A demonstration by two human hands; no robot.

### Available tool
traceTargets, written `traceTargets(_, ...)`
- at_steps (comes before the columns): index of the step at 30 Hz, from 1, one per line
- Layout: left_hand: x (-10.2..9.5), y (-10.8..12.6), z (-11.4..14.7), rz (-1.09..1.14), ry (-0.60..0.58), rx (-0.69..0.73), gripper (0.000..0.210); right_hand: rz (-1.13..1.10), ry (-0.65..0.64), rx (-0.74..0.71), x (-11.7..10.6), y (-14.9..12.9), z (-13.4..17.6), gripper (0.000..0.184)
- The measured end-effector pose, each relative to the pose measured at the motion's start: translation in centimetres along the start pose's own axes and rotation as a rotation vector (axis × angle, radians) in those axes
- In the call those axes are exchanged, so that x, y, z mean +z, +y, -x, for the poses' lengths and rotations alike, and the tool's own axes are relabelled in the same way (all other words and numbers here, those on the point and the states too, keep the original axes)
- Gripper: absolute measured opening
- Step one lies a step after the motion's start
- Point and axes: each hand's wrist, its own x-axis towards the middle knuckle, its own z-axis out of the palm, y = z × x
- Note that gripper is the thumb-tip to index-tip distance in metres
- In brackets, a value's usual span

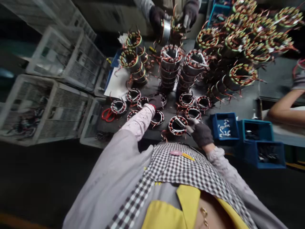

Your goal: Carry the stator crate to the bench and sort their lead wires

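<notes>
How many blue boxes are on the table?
3 on the right: one with white bits, one beside it, one nearer. More blue shows at the top, maybe another.

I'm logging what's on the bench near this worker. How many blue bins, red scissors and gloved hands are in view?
Blue bins near the worker's right hand: 3
Red scissors: 1
Gloved hands, counting the worker's left hand and the others: 5
Total: 9

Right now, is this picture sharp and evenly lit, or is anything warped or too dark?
Head view: strongly warped, with crates bulging left; light falls on the bench and wound stators; floor and corners are very dark; edges look soft.
</notes>
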Motion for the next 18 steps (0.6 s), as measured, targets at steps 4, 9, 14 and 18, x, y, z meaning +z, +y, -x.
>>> traceTargets(4, -0.8, 1.1, 6.0, 0.056, 0.039, 0.272, 0.046, 0.305, -0.231, -0.101, 0.1, -2.5, -3.4, 0.048)
traceTargets(9, 2.8, 5.4, 13.8, -0.112, -0.259, 0.530, 0.049, 0.376, -0.316, -0.164, -0.2, -1.9, -4.0, 0.047)
traceTargets(14, 5.2, 7.9, 14.5, -0.235, -0.212, 0.465, 0.044, 0.266, -0.242, -0.183, -0.4, -1.1, -3.7, 0.049)
traceTargets(18, 6.1, 7.4, 15.0, -0.199, -0.168, 0.462, 0.035, 0.310, -0.070, -0.224, 0.6, -3.6, -4.1, 0.041)
